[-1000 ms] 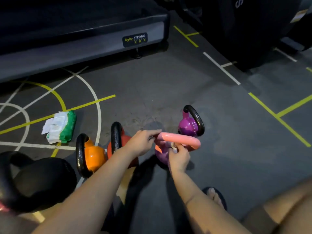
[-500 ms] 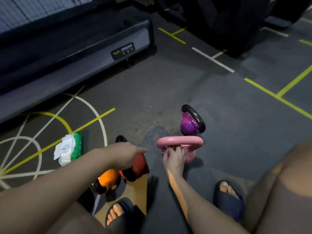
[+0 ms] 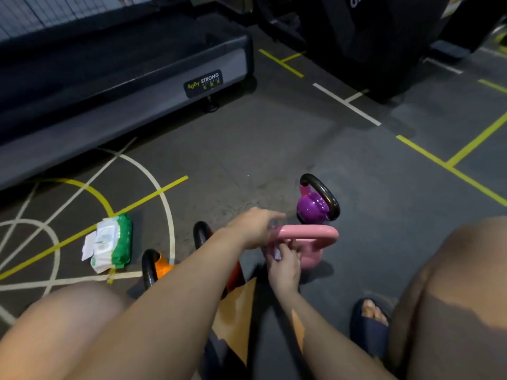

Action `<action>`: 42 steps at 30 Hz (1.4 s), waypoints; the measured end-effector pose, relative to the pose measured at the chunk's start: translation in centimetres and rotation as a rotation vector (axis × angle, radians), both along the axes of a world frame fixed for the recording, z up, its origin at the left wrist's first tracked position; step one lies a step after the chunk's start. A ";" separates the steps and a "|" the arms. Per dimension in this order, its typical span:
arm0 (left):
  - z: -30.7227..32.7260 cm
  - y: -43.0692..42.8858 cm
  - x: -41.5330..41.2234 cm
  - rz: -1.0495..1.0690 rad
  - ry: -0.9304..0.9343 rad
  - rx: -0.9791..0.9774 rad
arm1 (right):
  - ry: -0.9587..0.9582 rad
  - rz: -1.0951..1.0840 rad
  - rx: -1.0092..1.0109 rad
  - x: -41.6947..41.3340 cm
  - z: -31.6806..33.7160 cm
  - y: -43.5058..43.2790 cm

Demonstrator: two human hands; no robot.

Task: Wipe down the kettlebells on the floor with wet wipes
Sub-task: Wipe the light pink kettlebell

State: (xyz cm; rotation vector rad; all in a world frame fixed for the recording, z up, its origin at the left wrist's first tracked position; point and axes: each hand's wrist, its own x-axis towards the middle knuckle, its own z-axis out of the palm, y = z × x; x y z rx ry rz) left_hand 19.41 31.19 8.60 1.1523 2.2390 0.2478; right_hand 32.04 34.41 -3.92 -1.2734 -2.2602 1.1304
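A pink kettlebell (image 3: 315, 257) stands on the floor in front of me, its pink handle lying crosswise. My left hand (image 3: 253, 229) holds the handle's left end. Just under the handle, my right hand (image 3: 284, 260) presses a small pale wet wipe (image 3: 276, 253) against the kettlebell's body, fingers curled round it. A purple kettlebell (image 3: 311, 207) with a black handle stands right behind the pink one. To the left, partly hidden by my left forearm, are a red kettlebell (image 3: 236, 272) and an orange kettlebell (image 3: 163, 266), both with black handles. The green and white wipes pack (image 3: 109, 242) lies further left.
A grey treadmill deck (image 3: 137, 86) runs along the back left. A dark machine base (image 3: 384, 50) stands at the back right. My knees fill the lower corners, and my slippered foot (image 3: 371, 322) rests near the pink kettlebell. Painted lines cross the dark floor.
My left hand went from the pink handle over to the red kettlebell, and is now back on the handle's left end. My right hand stayed under the handle.
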 end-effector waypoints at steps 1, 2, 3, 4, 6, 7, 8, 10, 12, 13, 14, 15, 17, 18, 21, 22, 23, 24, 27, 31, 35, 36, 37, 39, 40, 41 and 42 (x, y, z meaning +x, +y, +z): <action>-0.2 0.8 -0.1 -0.042 0.001 -0.024 | -0.001 -0.008 -0.031 -0.3 -0.1 0.0; -0.3 1.5 -0.1 -0.090 0.012 -0.053 | -0.002 -0.011 -0.043 -0.3 -0.3 0.1; -0.2 2.2 0.0 -0.128 0.034 -0.083 | 0.014 -0.029 -0.046 -0.4 -0.4 0.1; -0.2 2.8 0.0 -0.156 0.058 -0.094 | 0.045 -0.046 -0.054 -0.5 -0.5 0.2; -0.5 3.5 -0.1 -0.168 0.083 -0.088 | 0.088 -0.089 -0.134 -0.7 -0.7 0.3; -0.7 3.6 -0.2 -0.163 0.085 -0.089 | 0.097 -0.080 -0.167 -0.8 -0.8 0.3; -0.9 3.6 -0.2 -0.161 0.084 -0.084 | 0.095 -0.041 -0.179 -0.8 -0.9 0.3; -1.4 3.1 0.0 -0.143 0.089 -0.080 | 0.123 0.005 -0.229 -0.8 -1.1 0.6; -1.6 2.2 0.2 -0.118 0.112 -0.088 | 0.121 0.100 -0.244 -0.6 -1.0 1.0; -1.6 1.6 0.2 -0.102 0.118 -0.093 | 0.098 0.144 -0.240 -0.6 -0.8 1.2; -1.6 1.1 0.2 -0.086 0.126 -0.095 | 0.070 0.182 -0.248 -0.7 -0.2 1.2; -1.6 0.5 0.1 -0.071 0.133 -0.092 | 0.044 0.215 -0.258 -0.8 0.2 1.3; -1.3 -0.4 0.1 -0.064 0.158 -0.082 | -0.026 0.262 -0.200 -1.0 0.9 1.2; -1.1 -0.8 0.3 -0.069 0.173 -0.079 | -0.058 0.284 -0.155 -1.0 1.3 1.1; -0.3 -2.0 0.3 -0.102 0.179 -0.092 | -0.056 0.299 -0.040 -0.2 1.2 1.2; -0.1 -2.6 0.1 -0.109 0.162 -0.094 | -0.070 0.304 0.018 0.3 1.0 1.4; 0.0 -3.3 -0.1 -0.103 0.140 -0.090 | -0.078 0.322 0.083 0.8 0.0 1.6; 0.1 -4.1 -0.4 -0.094 0.132 -0.095 | -0.086 0.338 0.142 1.1 -0.9 1.7; 0.2 -6.1 -0.8 -0.103 0.143 -0.130 | -0.100 0.261 0.225 0.8 -1.9 0.9; 0.2 -7.6 -0.5 -0.157 0.158 -0.123 | 0.004 0.127 0.084 -0.4 -0.9 0.4; 0.2 -8.6 -0.6 -0.195 0.156 -0.092 | 0.094 0.065 -0.029 -0.8 -1.0 2.1; 0.1 -8.7 -0.5 -0.203 0.146 -0.093 | 0.074 0.105 -0.032 -1.1 -1.0 2.0; 0.0 -8.9 -0.4 -0.206 0.134 -0.096 | 0.047 0.164 -0.017 -1.2 -1.1 1.9; -0.3 -9.0 -0.4 -0.211 0.112 -0.117 | -0.018 0.263 0.045 -1.1 -1.6 1.4; -0.5 -9.0 -0.3 -0.217 0.103 -0.135 | -0.039 0.303 0.072 -0.9 -1.6 1.5; -0.7 -9.0 -0.4 -0.222 0.093 -0.154 | -0.046 0.336 0.100 -0.7 -1.5 1.8; -1.0 -9.0 -0.4 -0.221 0.086 -0.177 | -0.074 0.379 0.126 -0.5 -1.1 2.2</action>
